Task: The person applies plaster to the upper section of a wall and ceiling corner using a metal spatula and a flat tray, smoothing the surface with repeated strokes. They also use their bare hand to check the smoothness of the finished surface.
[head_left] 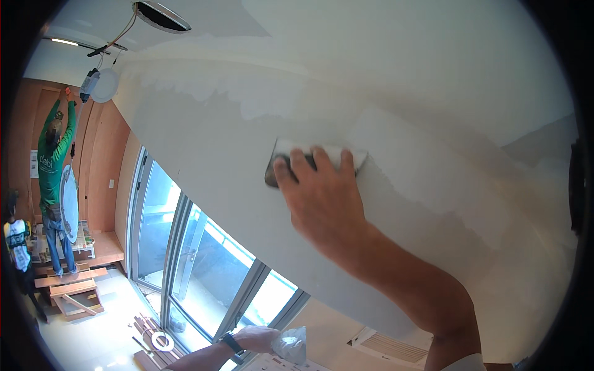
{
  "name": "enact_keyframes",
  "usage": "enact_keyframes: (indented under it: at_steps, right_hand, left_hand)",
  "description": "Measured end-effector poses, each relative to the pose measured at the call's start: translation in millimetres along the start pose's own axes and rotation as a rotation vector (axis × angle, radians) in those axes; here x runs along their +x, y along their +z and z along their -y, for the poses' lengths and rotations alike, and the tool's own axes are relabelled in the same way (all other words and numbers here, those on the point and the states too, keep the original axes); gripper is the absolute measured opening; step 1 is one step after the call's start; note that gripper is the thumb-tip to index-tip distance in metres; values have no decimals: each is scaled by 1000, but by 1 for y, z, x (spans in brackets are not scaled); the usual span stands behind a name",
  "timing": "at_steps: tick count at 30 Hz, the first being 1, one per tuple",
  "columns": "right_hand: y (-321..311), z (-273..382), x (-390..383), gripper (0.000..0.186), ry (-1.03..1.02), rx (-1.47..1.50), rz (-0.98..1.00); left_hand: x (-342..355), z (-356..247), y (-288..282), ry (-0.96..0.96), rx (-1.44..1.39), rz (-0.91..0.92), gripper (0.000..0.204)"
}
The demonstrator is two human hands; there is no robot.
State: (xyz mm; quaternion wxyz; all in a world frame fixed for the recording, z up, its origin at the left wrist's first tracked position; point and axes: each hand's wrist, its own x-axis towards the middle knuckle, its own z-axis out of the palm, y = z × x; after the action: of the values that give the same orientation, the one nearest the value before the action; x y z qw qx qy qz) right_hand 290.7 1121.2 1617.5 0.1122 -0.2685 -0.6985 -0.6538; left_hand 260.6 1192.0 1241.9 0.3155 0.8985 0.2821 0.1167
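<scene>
My right hand (325, 191) is raised to the pale ceiling surface (229, 142), its fingers spread over a flat rectangular hand tool (270, 170) pressed against it. The tool has a dark body and a pale, thin far edge; whether it is a sanding block or a filler spreader I cannot tell. Around it the surface carries uneven whitish and grey patches of filler. Low in the view my left hand (257, 339), with a dark watch on the wrist, is closed on a crumpled, whitish translucent plastic bag (291, 345). The bag's contents are unclear.
Glass sliding doors (210, 266) stand below left. A person in a green top (55, 154) reaches up from a wooden platform (74, 290); another person (18, 244) stands beside. A round light fitting (104, 85) hangs by wires near a ceiling cutout (162, 17). An air vent (393, 347) lies below.
</scene>
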Motion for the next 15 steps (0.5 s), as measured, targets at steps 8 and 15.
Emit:
enact_keyframes:
  at_steps: [8,15]
  right_hand:
    - [-23,-46,-20,43,38,34,15]
    - [-7,-73,-16,42,79,56,21]
  left_hand:
    - [6,32,24,-97,-16,113,63]
    - [7,27,20,-57,-41,102,65]
